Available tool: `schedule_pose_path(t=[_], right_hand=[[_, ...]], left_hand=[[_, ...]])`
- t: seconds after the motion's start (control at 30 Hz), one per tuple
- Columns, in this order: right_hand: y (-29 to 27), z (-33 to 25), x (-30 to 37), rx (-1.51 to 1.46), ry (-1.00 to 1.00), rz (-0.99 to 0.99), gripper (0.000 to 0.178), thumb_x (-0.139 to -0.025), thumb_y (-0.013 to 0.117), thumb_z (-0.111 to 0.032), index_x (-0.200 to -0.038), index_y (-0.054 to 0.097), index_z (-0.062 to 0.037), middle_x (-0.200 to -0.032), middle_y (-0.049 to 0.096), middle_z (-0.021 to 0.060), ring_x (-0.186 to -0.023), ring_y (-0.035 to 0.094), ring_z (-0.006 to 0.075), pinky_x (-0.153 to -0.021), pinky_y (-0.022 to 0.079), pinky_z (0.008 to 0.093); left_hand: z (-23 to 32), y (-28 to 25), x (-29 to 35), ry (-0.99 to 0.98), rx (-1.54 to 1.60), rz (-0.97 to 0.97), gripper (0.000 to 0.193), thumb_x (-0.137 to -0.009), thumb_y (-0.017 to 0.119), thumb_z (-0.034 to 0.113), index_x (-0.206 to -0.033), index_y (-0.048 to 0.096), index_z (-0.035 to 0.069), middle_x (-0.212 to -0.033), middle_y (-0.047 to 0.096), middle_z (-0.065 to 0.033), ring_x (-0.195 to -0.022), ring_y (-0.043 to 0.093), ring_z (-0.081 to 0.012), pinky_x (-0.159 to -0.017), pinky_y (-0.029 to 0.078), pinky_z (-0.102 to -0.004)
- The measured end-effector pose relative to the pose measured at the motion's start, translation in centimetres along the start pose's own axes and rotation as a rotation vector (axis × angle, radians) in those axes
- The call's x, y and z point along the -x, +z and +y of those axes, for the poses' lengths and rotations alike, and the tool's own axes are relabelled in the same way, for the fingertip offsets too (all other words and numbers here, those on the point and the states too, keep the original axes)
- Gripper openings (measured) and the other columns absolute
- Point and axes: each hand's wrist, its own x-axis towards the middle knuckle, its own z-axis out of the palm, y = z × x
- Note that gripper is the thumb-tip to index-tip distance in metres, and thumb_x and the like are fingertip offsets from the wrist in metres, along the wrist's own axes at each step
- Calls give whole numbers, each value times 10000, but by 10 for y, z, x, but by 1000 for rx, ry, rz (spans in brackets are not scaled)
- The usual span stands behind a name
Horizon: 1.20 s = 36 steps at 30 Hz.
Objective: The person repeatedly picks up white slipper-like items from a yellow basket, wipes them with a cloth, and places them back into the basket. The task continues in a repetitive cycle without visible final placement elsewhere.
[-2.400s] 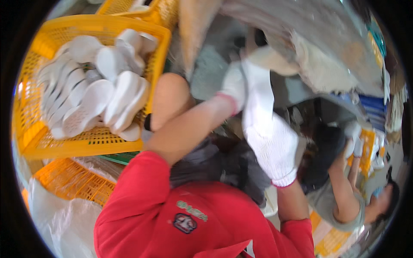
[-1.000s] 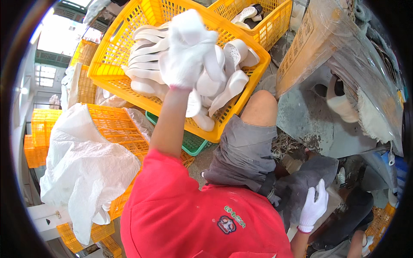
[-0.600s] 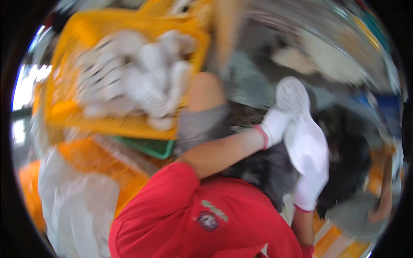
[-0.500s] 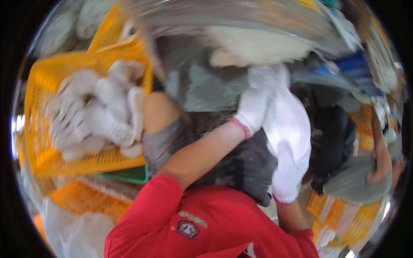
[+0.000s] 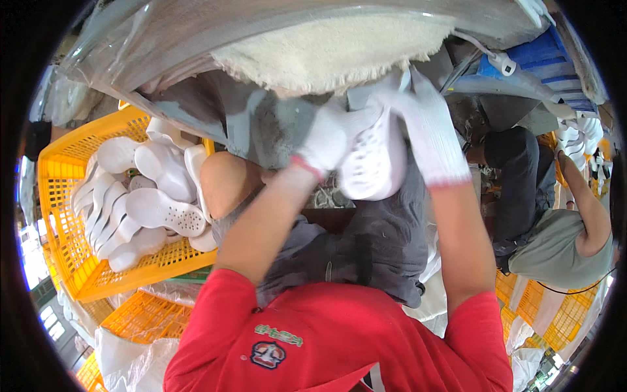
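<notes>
A white insole (image 5: 373,162) with a perforated end hangs over my lap, its holes facing me and its far end hidden between my hands. White knitted gloves with reddish cuffs cover both hands. On the insole's left side my left hand (image 5: 328,135) is closed, somewhat smeared by motion. My right hand (image 5: 428,127) grips its upper right edge with the fingers wrapped over. Just beyond the fingers is the shaggy cream face of a fluffy pad (image 5: 333,52), close to the insole's far end; whether they touch I cannot tell.
At my left a yellow plastic basket (image 5: 117,285) holds several white insoles (image 5: 160,168). A grey plastic-covered housing (image 5: 163,46) surrounds the pad. A white plug on a cable (image 5: 503,63) hangs at the upper right. Another person (image 5: 555,242) sits at my right, near yellow crates (image 5: 560,319).
The insole has turned from its smooth side to its perforated side. My right hand has moved up to its far end, and my left hand has shifted to its left side.
</notes>
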Motion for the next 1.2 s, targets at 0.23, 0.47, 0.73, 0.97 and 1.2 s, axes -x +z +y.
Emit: schedule_pose_path(t=[0.23,0.47,0.73,0.97,1.2], right_hand=[[1,20,29,340,-212,488,910,-904,831,-289,-1651,450,64,-1575,601,318,-1437,636,422,-1182,526,426],[6,20,-34,277,-182,301,377,-954,720,-337,-935,789,33,-986,815,257,-963,782,483,-889,629,552],[-5,5,62,1039,-761,141,380,-870,779,-330,-1201,751,-145,-1293,709,152,-1321,610,417,-1083,514,522],[30,18,98,990,-713,-100,474,-908,764,-152,-1377,802,-209,-1284,802,39,-933,797,234,-778,633,380],[97,6,54,829,-613,31,406,-1007,720,-146,-1412,744,-174,-1251,777,134,-956,771,381,-794,635,450]], left_hand=[[-7,63,-81,-160,-60,235,445,-1086,729,451,-1180,758,17,-1028,745,-83,-941,689,-193,-844,541,-340],[20,-56,-18,-303,-1018,104,661,-1071,709,532,-1416,718,-31,-1223,788,-227,-1111,734,-305,-1054,549,-362],[-3,14,-52,-377,693,-263,413,-1167,539,169,-1548,605,24,-1472,693,-56,-1306,670,-165,-1143,541,-348],[3,-17,18,-459,1550,-261,791,-1118,485,740,-1581,559,103,-1476,665,-159,-1224,715,-375,-1104,572,-522],[21,-33,-15,-119,783,204,470,-1167,508,483,-1267,668,53,-1135,721,-114,-901,732,-286,-809,635,-462]])
